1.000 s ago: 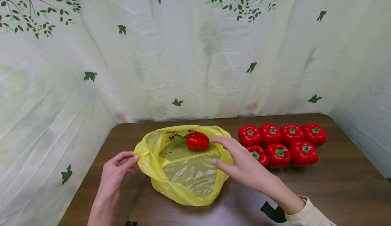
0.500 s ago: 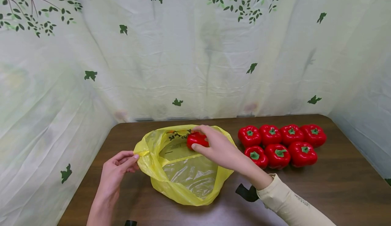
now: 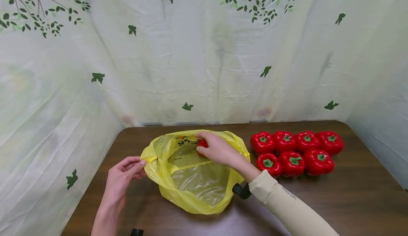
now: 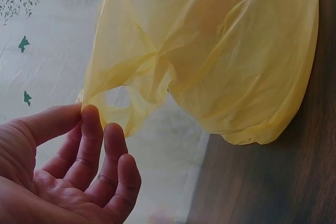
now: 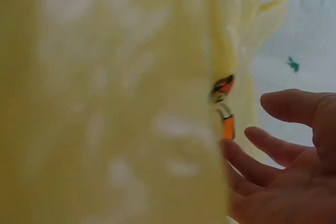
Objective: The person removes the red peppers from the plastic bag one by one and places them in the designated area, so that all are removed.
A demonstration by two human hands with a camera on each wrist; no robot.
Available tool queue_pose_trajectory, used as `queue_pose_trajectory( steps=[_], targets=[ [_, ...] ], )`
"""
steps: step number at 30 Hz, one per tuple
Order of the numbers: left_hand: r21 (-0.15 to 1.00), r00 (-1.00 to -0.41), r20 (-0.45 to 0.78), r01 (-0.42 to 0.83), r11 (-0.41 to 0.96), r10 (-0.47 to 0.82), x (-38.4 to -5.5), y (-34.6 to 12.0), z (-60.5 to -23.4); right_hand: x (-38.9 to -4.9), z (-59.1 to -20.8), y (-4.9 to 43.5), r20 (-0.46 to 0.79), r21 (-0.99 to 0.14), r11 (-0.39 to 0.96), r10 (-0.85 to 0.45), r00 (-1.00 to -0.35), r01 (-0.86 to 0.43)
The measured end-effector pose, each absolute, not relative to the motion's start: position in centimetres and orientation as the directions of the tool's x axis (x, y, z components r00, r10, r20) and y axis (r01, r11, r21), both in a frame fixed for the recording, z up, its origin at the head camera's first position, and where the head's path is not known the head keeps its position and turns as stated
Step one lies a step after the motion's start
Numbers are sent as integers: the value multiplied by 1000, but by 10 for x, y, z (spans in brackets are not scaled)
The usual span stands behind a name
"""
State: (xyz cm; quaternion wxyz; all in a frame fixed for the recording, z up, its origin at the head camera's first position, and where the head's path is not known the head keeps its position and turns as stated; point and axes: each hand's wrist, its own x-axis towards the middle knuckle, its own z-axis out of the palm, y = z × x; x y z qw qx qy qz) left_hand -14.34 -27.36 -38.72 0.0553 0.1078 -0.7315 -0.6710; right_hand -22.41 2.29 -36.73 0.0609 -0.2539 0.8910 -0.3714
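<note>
A yellow plastic bag (image 3: pixel 204 207) stands on the table with its mouth spread wide. My left hand (image 3: pixel 122 174) pinches the bag's left handle between thumb and fingertips, as the left wrist view also shows at close range. Inside the bag, against its far side, is a red bell pepper (image 3: pixel 202 146), mostly covered in the head view by my right hand (image 3: pixel 221 151). That hand reaches over the bag's right rim. In the right wrist view its thumb (image 5: pixel 291 106) and fingers are spread apart with no pepper visible between them; the bag's yellow wall fills the left side.
Several red bell peppers (image 3: pixel 293 163) sit in two rows on the brown wooden table (image 3: pixel 360 193), right of the bag. A pale curtain (image 3: pixel 220 69) with green leaves hangs behind and at both sides. A black strap piece (image 3: pixel 241 190) sits by the right sleeve.
My right hand has moved left from beside the pepper to over it, inside the bag mouth, with the sleeve following. The left hand keeps its pinch on the handle.
</note>
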Motion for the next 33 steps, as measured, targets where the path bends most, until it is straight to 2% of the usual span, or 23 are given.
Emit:
queue_pose_trajectory(
  steps=[11,26,33],
  targets=[
    [989,-972,-75,-101,108,-223,-146,-271,-387,-244,-394,30,126,-680,612,-445,-887,-404],
    [988,-972,-80,-107,114,-221,-145,-268,-390,-246,-411,31,94,-660,629,-474,-875,-411],
    [986,-971,-86,-115,121,-221,-147,-268,-391,-246,-411,25,55,-606,679,-483,-874,-414]
  ],
)
